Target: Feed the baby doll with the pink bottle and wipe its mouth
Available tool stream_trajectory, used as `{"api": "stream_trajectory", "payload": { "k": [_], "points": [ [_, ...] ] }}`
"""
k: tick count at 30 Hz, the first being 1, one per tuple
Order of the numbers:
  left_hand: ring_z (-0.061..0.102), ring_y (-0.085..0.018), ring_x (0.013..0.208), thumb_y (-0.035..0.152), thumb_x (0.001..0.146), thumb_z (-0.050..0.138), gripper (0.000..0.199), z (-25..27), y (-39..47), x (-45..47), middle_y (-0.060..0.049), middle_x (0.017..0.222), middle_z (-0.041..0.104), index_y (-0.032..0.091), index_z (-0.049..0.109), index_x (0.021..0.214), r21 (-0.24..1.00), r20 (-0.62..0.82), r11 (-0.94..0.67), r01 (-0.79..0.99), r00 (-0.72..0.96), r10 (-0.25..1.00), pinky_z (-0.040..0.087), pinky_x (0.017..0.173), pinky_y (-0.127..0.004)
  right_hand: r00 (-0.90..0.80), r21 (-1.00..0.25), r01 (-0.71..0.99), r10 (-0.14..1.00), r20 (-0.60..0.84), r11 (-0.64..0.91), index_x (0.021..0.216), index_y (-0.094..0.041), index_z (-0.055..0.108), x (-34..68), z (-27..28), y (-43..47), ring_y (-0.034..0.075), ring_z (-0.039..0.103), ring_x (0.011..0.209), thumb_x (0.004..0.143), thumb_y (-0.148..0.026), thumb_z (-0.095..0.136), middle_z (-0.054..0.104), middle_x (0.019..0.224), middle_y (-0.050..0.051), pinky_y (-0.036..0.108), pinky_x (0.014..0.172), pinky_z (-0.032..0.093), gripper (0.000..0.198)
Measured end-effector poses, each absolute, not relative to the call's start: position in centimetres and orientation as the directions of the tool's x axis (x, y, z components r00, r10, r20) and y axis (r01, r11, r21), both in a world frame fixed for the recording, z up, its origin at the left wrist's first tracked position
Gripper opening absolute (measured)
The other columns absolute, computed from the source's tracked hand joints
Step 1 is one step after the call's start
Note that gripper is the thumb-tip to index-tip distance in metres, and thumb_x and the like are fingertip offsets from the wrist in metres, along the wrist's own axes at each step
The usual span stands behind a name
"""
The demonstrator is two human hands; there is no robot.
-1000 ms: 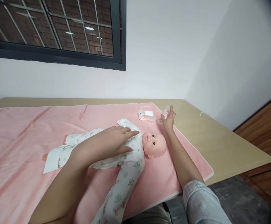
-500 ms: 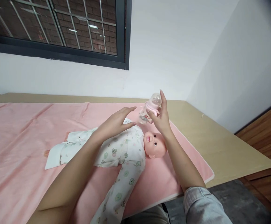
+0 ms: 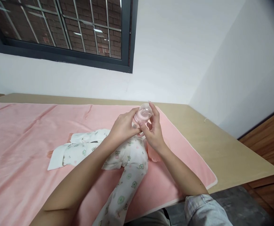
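A clear baby bottle (image 3: 143,113) with a pink collar and a see-through dome cap is held tilted above the doll's chest, its cap toward me. My left hand (image 3: 125,124) is wrapped round the bottle's body, which it mostly hides. Around the cap close the fingers of my right hand (image 3: 154,128). Beneath my arms a baby doll (image 3: 137,153) lies on its back, dressed in a white suit with green prints. Its head is largely covered by my right hand and wrist, and one sleeve stretches toward me.
A pink blanket (image 3: 21,135) with wrinkles lies under the doll on a pale wooden table (image 3: 205,141). Behind stands a white wall (image 3: 170,53) with a dark-framed, barred window (image 3: 80,59). Wooden furniture (image 3: 269,144) is at the right, beyond the table's edge.
My left hand has moved right and taken hold of the bottle. My right hand has brought the bottle lower and left, turning its cap toward me. The doll's face is now hidden.
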State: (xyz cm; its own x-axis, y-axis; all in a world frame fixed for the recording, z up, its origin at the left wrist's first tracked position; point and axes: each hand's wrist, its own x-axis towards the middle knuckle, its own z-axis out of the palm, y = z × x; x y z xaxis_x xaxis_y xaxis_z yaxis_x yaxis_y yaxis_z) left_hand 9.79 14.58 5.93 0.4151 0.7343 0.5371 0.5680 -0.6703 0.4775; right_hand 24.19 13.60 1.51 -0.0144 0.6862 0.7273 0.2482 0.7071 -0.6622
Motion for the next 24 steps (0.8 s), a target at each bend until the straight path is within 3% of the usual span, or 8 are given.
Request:
{"api": "stream_trajectory", "payload": {
  "k": [6, 13, 16, 19, 24],
  "points": [
    [0.063, -0.028, 0.107, 0.026, 0.072, 0.062, 0.055, 5.3, 16.0, 9.4, -0.004, 0.122, 0.067, 0.021, 0.058, 0.126, 0.423, 0.555, -0.658, 0.622, 0.396, 0.731, 0.047, 0.089, -0.036, 0.123, -0.61, 0.321, 0.606, 0.786, 0.725, 0.148, -0.038, 0.022, 25.6, 2.4, 14.1, 0.022, 0.044, 0.134, 0.09, -0.051, 0.052, 0.037, 0.148, 0.006, 0.046, 0.111, 0.043, 0.066],
    [0.062, -0.032, 0.1, 0.027, 0.07, 0.061, 0.049, 4.5, 20.1, 6.6, -0.007, 0.109, 0.069, 0.019, 0.057, 0.118, 0.383, 0.542, -0.493, 0.781, 0.242, 0.805, 0.046, 0.08, -0.036, 0.298, -0.599, 0.49, 0.524, 0.798, 0.634, 0.147, -0.031, 0.015, 32.3, 2.6, 18.8, 0.021, 0.048, 0.13, 0.091, -0.045, 0.046, 0.042, 0.14, 0.012, 0.043, 0.104, 0.046, 0.065],
    [0.062, -0.032, 0.098, 0.031, 0.07, 0.063, 0.05, 4.6, 21.4, 4.7, -0.008, 0.108, 0.068, 0.02, 0.053, 0.118, 0.427, 0.475, -0.383, 0.819, 0.157, 0.866, 0.045, 0.072, -0.034, 0.405, -0.679, 0.551, 0.556, 0.726, 0.485, 0.145, -0.024, 0.018, 36.2, -0.1, 22.2, 0.022, 0.052, 0.124, 0.087, -0.043, 0.049, 0.042, 0.141, 0.016, 0.041, 0.099, 0.049, 0.068],
    [0.062, -0.032, 0.098, 0.036, 0.069, 0.067, 0.053, 4.8, 22.1, 2.9, -0.007, 0.107, 0.067, 0.023, 0.051, 0.117, 0.475, 0.399, -0.277, 0.835, 0.076, 0.914, 0.044, 0.068, -0.032, 0.513, -0.796, 0.546, 0.645, 0.566, 0.263, 0.139, -0.017, 0.029, 39.1, -4.0, 24.4, 0.023, 0.059, 0.111, 0.08, -0.039, 0.055, 0.054, 0.13, 0.017, 0.041, 0.096, 0.049, 0.067],
    [0.06, -0.034, 0.101, 0.036, 0.066, 0.067, 0.056, 4.8, 23.0, 0.9, -0.008, 0.107, 0.066, 0.024, 0.048, 0.117, 0.466, 0.301, -0.144, 0.873, -0.003, 0.954, 0.043, 0.07, -0.033, 0.517, -0.78, 0.622, 0.782, 0.347, -0.064, 0.131, -0.017, 0.042, 41.0, -9.7, 25.2, 0.026, 0.06, 0.108, 0.076, -0.035, 0.056, 0.059, 0.125, 0.016, 0.041, 0.095, 0.047, 0.059]
  ]
}}
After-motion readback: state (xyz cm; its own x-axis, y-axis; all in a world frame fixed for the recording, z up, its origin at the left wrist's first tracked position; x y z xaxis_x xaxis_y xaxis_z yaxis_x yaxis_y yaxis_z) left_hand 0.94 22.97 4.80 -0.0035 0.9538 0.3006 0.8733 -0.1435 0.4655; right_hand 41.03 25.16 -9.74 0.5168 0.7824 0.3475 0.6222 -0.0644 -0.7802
